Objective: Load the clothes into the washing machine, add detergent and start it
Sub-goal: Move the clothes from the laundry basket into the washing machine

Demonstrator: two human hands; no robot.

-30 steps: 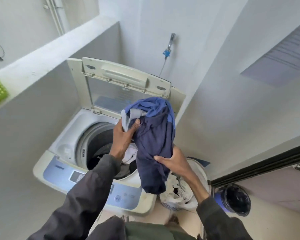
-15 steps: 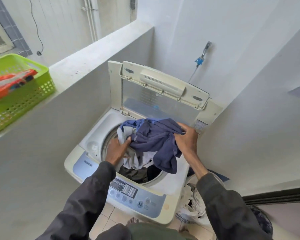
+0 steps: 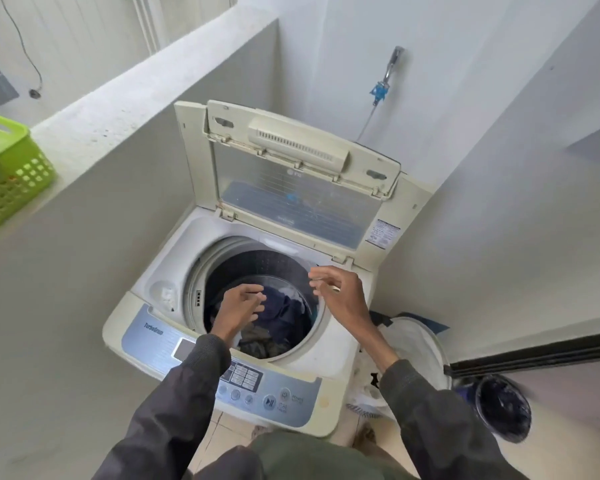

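A white top-loading washing machine (image 3: pixel 174 261) stands in the corner with its lid (image 3: pixel 291 188) raised. Dark blue and olive clothes (image 3: pixel 278 320) lie down inside the drum. My left hand (image 3: pixel 239 306) hovers over the drum opening, fingers apart and holding nothing. Over the drum's right rim my right hand (image 3: pixel 340 292) is also open and bare. The blue control panel (image 3: pixel 267 386) with its buttons runs along the machine's front edge, below my forearms.
A white laundry bag (image 3: pixel 413 351) sits on the floor right of the machine, beside a dark blue bucket (image 3: pixel 503 407). A green basket (image 3: pixel 11 174) holding an orange item rests on the ledge at left. A tap (image 3: pixel 392 67) is on the back wall.
Both hands carried the blue clothes over the drum and let them go. The clothes now lie inside the drum and both hands are bare.
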